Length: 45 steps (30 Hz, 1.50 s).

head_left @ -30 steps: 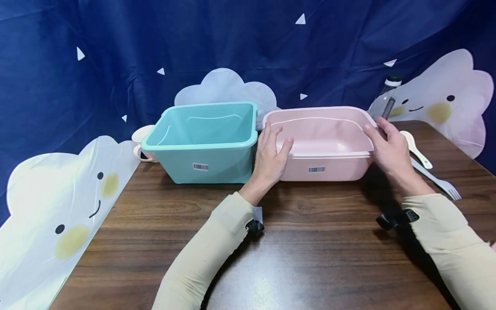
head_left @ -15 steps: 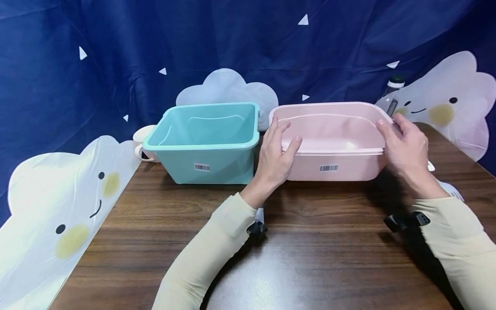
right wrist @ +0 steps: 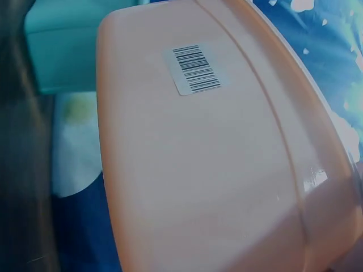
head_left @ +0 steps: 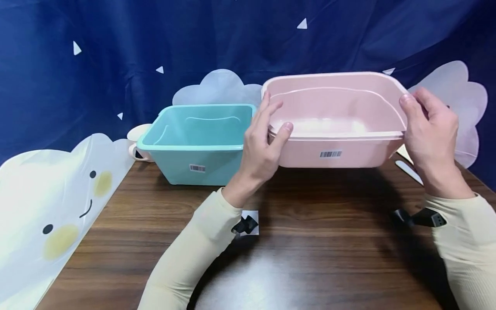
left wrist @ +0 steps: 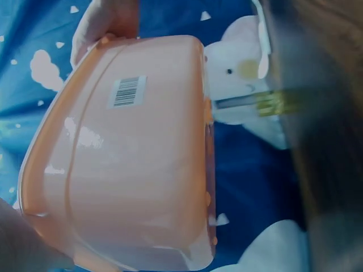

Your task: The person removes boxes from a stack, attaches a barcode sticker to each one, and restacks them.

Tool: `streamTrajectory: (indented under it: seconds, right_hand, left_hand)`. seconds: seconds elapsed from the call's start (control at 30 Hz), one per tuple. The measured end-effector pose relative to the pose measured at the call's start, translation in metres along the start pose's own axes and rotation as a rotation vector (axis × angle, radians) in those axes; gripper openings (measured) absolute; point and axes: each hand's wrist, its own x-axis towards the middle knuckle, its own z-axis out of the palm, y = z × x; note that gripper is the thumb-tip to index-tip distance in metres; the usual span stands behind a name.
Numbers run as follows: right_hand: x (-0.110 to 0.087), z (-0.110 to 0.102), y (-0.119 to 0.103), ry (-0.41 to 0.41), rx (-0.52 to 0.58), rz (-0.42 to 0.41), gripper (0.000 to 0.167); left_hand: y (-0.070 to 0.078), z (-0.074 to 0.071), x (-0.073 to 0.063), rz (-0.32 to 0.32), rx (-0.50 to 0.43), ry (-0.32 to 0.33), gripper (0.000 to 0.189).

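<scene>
Both hands hold a pink plastic bin [head_left: 302, 156] by its two ends, raised off the table with its open top tipped toward me. My left hand [head_left: 258, 148] grips the left end of the rim, its thumb over the front corner. At the right end, my right hand [head_left: 435, 135] pinches the rim, thumb on the inner side. The left wrist view shows the underside of the pink bin [left wrist: 136, 170] above the tabletop, and its barcode label [left wrist: 126, 92]. A teal bin [head_left: 174, 165] stands on the table to the left, partly covered by my left hand.
A pale mug [head_left: 136, 140] stands behind the teal bin's left side. A pale utensil handle [head_left: 408, 172] lies near my right wrist. A white paper square [head_left: 252, 230] lies below my left wrist camera on the wooden table [head_left: 302, 254]. A patterned blue cloth [head_left: 217, 38] hangs behind.
The pink bin has risen off the table and come nearer, carried up by both hands. My right hand has moved right and up; bottle and utensils are now mostly hidden. The teal bin stays put.
</scene>
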Motion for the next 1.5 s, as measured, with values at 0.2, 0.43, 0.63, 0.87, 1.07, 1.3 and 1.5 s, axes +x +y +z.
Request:
streamTrajectory:
  seconds: [0.2, 0.43, 0.63, 0.87, 1.07, 1.3, 1.5]
  right_hand:
    - [0.01, 0.015, -0.034, -0.012, 0.106, -0.048, 0.024]
    - [0.019, 0.04, -0.071, -0.04, 0.115, -0.132, 0.028]
    - [0.02, 0.061, -0.092, -0.07, 0.14, -0.156, 0.019]
    - [0.014, 0.085, -0.113, -0.151, 0.071, -0.127, 0.057]
    - [0.015, 0.105, -0.127, -0.188, 0.047, -0.165, 0.061]
    - [0.016, 0.127, -0.139, -0.242, 0.029, -0.149, 0.063]
    - [0.009, 0.148, -0.145, -0.283, 0.0, -0.132, 0.065]
  left_hand:
    - [0.008, -0.028, 0.014, 0.05, -0.039, 0.115, 0.054]
    - [0.012, -0.062, 0.024, 0.047, -0.167, 0.218, 0.06]
    - [0.014, -0.087, 0.028, 0.079, -0.31, 0.292, 0.058]
    - [0.008, -0.112, 0.026, 0.098, -0.359, 0.394, 0.052]
    - [0.005, -0.127, 0.029, 0.064, -0.425, 0.477, 0.05]
    - [-0.003, -0.143, 0.031, 0.048, -0.429, 0.524, 0.05]
    - [-0.014, -0.157, 0.03, 0.03, -0.451, 0.578, 0.051]
